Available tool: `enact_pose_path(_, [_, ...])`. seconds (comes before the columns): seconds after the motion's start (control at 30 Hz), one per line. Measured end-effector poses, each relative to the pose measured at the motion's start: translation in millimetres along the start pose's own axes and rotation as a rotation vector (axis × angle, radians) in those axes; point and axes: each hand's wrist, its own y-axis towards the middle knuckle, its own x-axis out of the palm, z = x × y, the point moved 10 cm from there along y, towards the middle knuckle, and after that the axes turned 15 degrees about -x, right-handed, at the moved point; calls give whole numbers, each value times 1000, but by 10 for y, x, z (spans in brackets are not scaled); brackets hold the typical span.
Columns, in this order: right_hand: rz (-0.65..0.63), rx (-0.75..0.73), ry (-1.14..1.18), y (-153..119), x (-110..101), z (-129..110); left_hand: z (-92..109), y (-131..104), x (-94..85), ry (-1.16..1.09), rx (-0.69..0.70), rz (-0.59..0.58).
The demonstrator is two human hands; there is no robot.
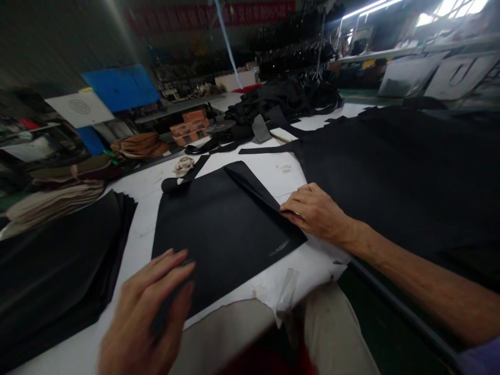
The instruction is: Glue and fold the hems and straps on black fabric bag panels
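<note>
A black fabric piece [211, 224] lies flat on the white tabletop in front of me, its right edge partly lifted and folding inward. My right hand [312, 211] is closed in a pinch on that lifted edge. Over the piece's near left corner hovers my left hand [152, 307], slightly blurred, with thumb and fingers apart and nothing visible between them. A black rolled strip [175, 185] rests at the piece's far left corner, beside a crumpled beige cloth [183, 165].
Stacked black sheets [62, 260] stand at the left, with beige layers [54, 200] behind. A large black sheet [390, 172] covers the right side. Farther back are orange boxes [190, 127] and a heap of black straps [285, 99]. Clear tape [288, 289] hangs at the table's near edge.
</note>
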Motion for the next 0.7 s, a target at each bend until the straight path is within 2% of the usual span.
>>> enact_pose_path(0.03, [14,-26,-4,-3,17,-35,78,113,228,31,7,-75])
enact_pose_path(0.17, [5,-125,-46,-5,101,-175,464,433,984,60,126,-218])
enact_pose_path(0.27, [-11,-170,-41,-11,131,-243,573,489,1339,96,167,-303])
enact_pose_path(0.33, [-16,-176,6,-27,146,-257,587,471,1410,71,196,-312])
enact_pose_path(0.43, [-6,-158,210,-84,187,-236,588,401,1404,9,257,-293])
enact_pose_path(0.57, [109,-3,495,-223,228,-24,543,290,1451,0,281,-317])
enact_pose_path(0.7, [159,155,557,-348,349,178,484,186,1515,20,282,-344])
